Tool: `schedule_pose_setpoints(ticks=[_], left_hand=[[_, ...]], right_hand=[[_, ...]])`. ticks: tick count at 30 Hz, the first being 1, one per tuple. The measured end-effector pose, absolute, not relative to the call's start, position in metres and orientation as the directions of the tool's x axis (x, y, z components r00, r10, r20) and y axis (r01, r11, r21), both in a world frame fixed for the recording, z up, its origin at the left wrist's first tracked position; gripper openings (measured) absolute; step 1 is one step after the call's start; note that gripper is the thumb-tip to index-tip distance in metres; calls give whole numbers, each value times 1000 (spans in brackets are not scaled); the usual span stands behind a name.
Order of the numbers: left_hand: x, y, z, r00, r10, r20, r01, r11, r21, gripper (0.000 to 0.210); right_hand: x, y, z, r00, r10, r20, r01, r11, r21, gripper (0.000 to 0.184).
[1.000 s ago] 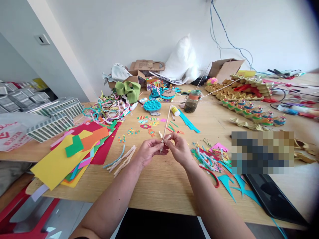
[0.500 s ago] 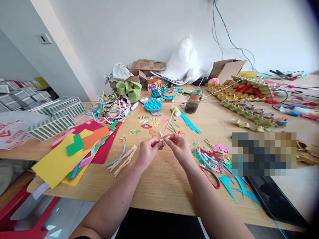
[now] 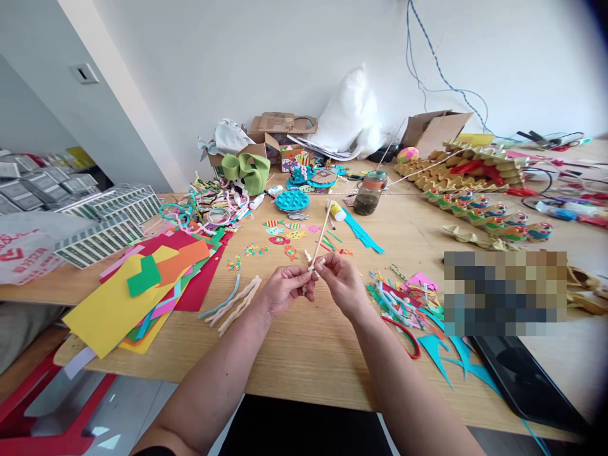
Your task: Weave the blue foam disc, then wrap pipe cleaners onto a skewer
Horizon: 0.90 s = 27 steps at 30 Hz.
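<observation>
Above the middle of the table, my two hands meet around a thin wooden stick (image 3: 322, 235) that tilts up and away to the right. My left hand (image 3: 287, 286) is closed on its lower end. A white pipe cleaner (image 3: 308, 256) is bent around the stick there, and my right hand (image 3: 340, 280) pinches part of it. Fingers hide most of the wrapped part. Left of my left hand lie several wavy white pipe cleaners (image 3: 242, 305) and a light blue one (image 3: 223, 300). Beyond my hands are paper fish (image 3: 279, 240).
Coloured paper sheets (image 3: 104, 310) spread at left. Scraps (image 3: 403, 304), a red-handled tool (image 3: 407, 342) and a black phone-like device (image 3: 522, 380) lie at right. Farther back stand a glass jar (image 3: 368, 197), a glue stick (image 3: 337, 211), egg cartons (image 3: 451, 170) and a blue egg-carton piece (image 3: 292, 201).
My fingers have shifted slightly around the stick's lower end, and the left fingers now curl lower beneath it. The stick stands a little steeper. Things on the table stay put.
</observation>
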State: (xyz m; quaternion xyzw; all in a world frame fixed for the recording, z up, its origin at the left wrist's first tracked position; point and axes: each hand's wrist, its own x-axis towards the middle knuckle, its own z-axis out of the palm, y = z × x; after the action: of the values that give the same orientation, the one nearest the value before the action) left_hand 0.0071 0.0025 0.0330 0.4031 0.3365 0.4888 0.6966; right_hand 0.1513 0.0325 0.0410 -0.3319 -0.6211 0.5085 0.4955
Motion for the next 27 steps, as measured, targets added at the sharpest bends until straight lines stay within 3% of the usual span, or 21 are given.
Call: schedule_pose_setpoints(ticks=[4,7,12,19,27], left_hand=[[7,2,32,371,924,-91,-470,271,840,26],[10,3,32,274,956,-103,-423,216,880,30],[15,6,29,-6,1000,8,-191,-9,982,36],[15,5,22,-116,978,173,101,-162,982,29],[13,5,18,-170,962,213,239,-170,956,28]], right_hand=[[153,32,43,-318,905,283,-136,252,-958,28],[153,36,40,-241,918,315,-46,313,-949,26],[150,36,37,-170,925,339,103,359,-928,18],[148,33,39,-183,932,312,169,342,-924,15],[150,36,38,-191,947,260,92,281,-955,23]])
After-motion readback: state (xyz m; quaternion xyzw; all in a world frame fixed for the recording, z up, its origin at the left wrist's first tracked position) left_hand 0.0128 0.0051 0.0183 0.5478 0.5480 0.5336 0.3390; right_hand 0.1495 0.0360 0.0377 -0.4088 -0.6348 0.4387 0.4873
